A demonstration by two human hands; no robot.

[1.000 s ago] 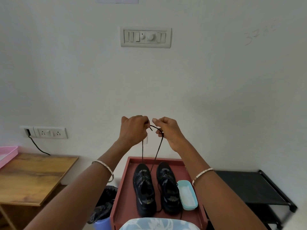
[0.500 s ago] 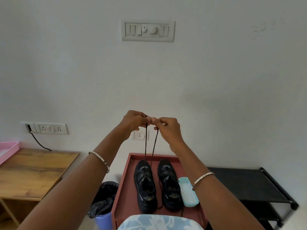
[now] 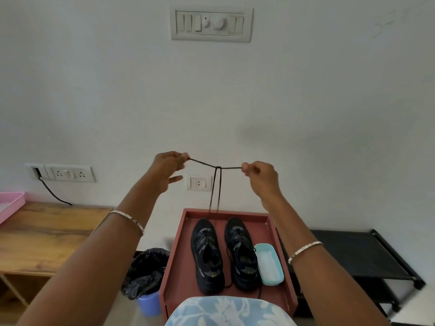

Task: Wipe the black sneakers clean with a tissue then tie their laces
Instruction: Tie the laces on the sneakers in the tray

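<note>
Head view is showing both hands raised before a white wall, well above the black sneakers (image 3: 207,255), which are standing side by side, toes toward the wall, on a red tray (image 3: 181,267). The left hand (image 3: 168,169) is pinching one end of a black lace (image 3: 218,167) between thumb and forefinger, its lower fingers loosely spread. The right hand (image 3: 261,178) is pinching the other end, fingers curled. The ends are stretching sideways from a crossing between the hands, two strands hanging down toward the left sneaker. A pale blue box (image 3: 269,264) is lying just beside the right sneaker.
</note>
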